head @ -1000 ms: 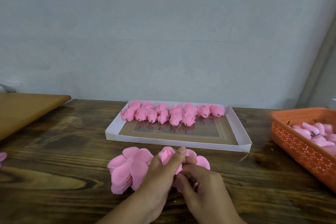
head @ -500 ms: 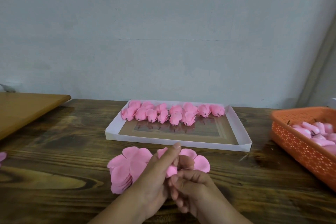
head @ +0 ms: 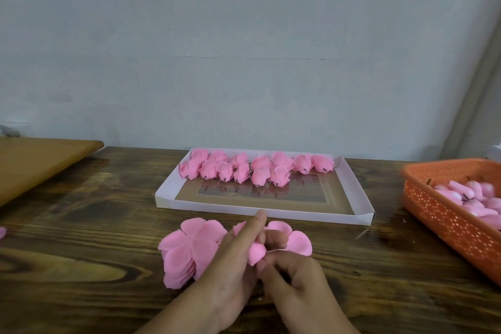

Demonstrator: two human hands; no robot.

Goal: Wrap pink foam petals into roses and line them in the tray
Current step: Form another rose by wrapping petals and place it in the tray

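Foam petal (head: 256, 252), soft and light, is pinched between left hand (head: 230, 274) and right hand (head: 292, 276). Right fingers curl, seemingly at its base, the surest hold. Tray (head: 352, 218) lies just beyond.

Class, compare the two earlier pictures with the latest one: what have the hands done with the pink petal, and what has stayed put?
Both hands, left hand and right hand, have drawn slightly nearer, keeping hold of the petal, now folded lower between them; the left forefinger has straightened. The petal stack, the roses in the tray and the orange basket stayed put.
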